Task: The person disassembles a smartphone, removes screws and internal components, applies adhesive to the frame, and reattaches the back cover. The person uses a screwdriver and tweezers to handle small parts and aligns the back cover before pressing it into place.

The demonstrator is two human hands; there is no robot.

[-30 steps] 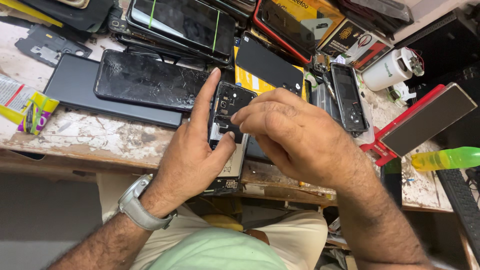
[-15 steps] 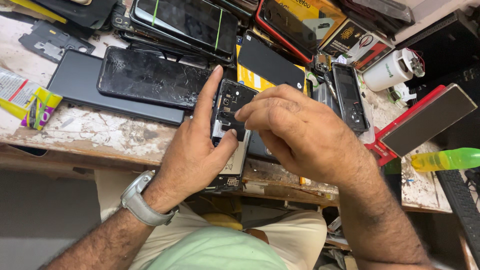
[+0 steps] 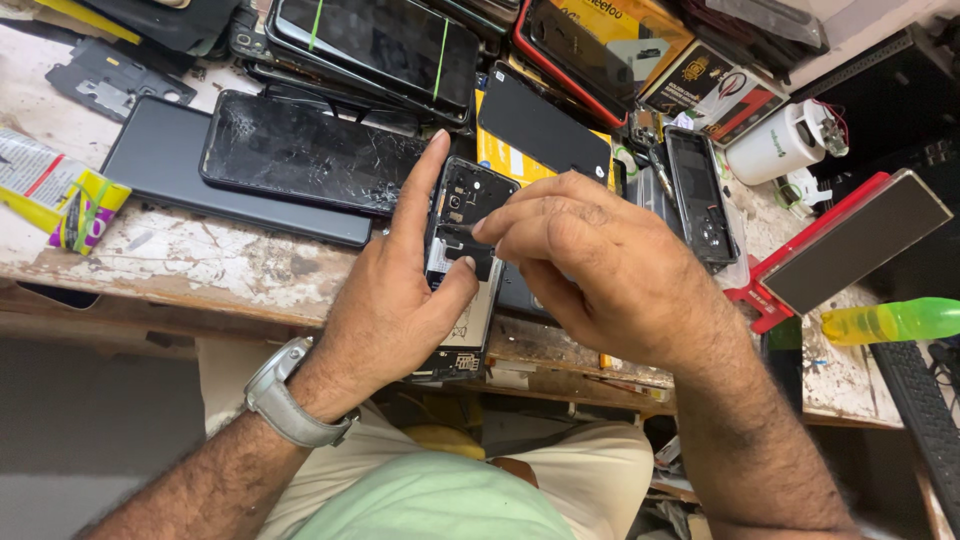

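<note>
Opened phone (image 3: pixel 462 262), back cover off and dark inner frame showing, sits upright-ish over the front edge of the counter (image 3: pixel 190 262), gripped in the left hand (image 3: pixel 395 300): thumb across its lower middle, index finger stretched up along its left side. Right hand (image 3: pixel 600 265) hovers just right of the phone, fingers curled together, fingertips (image 3: pixel 490 226) pinched at the phone's upper middle; whether they hold a small part or tool cannot be told. Grey wristwatch (image 3: pixel 285 405) on the left wrist. Left of the phone lies a cracked black screen (image 3: pixel 305 150) on top of a dark tablet (image 3: pixel 160 165). Right of the phone, an empty black phone frame (image 3: pixel 700 195), farther right a white cylinder (image 3: pixel 780 140), red stand (image 3: pixel 840 245), and yellow-green bottle (image 3: pixel 890 322).
</note>
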